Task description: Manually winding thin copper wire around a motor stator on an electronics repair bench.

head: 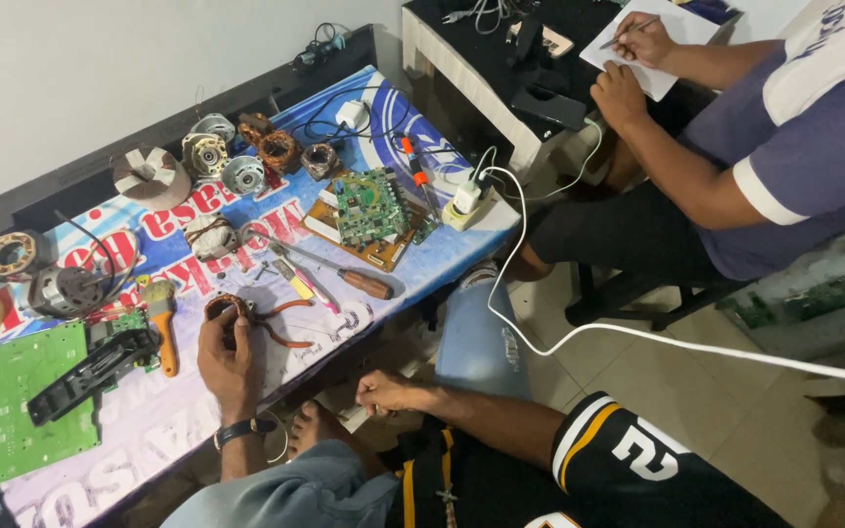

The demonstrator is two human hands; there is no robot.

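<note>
**A:** Roughly, what sits on the worktop (198, 430), from the left?

**B:** First a green circuit board (31, 401) with a black plastic part (90, 372) lying across it, then a paintbrush (161, 328) with an orange handle. Just right of the brush is the motor coil (225, 307), a small ring wound with copper wire. It rests on the worktop near the front edge.

**A:** And the hands?

**B:** The left hand (230, 364), which has a watch at the wrist, is closed around the motor coil from below, fingers over its rim. Orange-handled pliers (286, 328) lie touching the coil's right side, and a screwdriver (364, 284) lies beyond them. The right hand (383, 391) is off the worktop, fingers curled shut. I can see nothing in it.

**A:** How would the coil handle?

**B:** Probably heavy for its size and stiff, because of its metal core. The thin wire looks easy to nick or snag, so the outer ring is likely the safer place to grip, not the windings or loose leads.

**A:** Anything further right?

**B:** A white cable (559, 342) crosses the floor, and another person (784, 147) is seated writing on paper.
</note>
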